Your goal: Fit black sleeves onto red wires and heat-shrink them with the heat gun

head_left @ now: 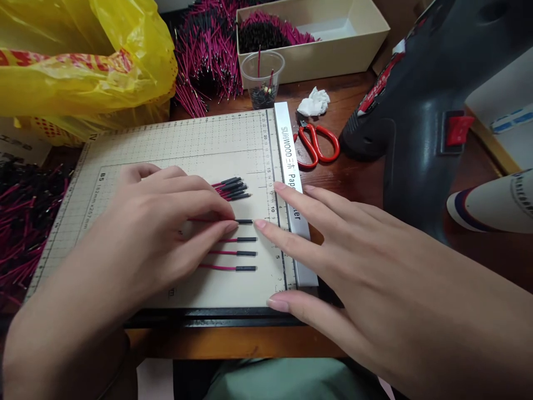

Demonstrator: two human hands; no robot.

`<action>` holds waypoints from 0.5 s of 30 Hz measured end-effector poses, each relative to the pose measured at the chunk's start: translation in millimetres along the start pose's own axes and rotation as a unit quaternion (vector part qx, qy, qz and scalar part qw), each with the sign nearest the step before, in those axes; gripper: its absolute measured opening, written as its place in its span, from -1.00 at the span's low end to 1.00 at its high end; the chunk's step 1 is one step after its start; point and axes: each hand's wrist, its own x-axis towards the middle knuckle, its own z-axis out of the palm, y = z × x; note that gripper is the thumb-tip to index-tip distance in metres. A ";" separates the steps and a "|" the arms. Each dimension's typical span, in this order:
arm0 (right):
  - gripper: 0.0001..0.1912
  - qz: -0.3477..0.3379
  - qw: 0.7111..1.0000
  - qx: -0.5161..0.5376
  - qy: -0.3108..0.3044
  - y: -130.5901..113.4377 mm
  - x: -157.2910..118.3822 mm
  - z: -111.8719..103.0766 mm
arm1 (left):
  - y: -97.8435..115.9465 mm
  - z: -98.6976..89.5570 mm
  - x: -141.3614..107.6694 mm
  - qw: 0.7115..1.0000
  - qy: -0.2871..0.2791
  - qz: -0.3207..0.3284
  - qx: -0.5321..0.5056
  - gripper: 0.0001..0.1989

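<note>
Now the left hand (164, 214) pinches a black-tipped wire (245, 221), the right hand (362, 253) spread wide and empty beside its tip.

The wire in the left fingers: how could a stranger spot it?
Start at the cream paper cutter, near its white rail. The wire sits between a bunch of wires above and three spaced wires below. Only it is visibly pinched by the fingers of the left hand.

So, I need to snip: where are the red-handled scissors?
Head view, right of centre: the scissors lie beside the cutter's silver rail, below the white tissue.
</note>
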 end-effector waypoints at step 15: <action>-0.42 0.004 0.999 0.014 -0.035 0.3 3.6 -1.4 | -5.9 0.8 -3.2 1.000 0.006 0.021 0.002 -0.77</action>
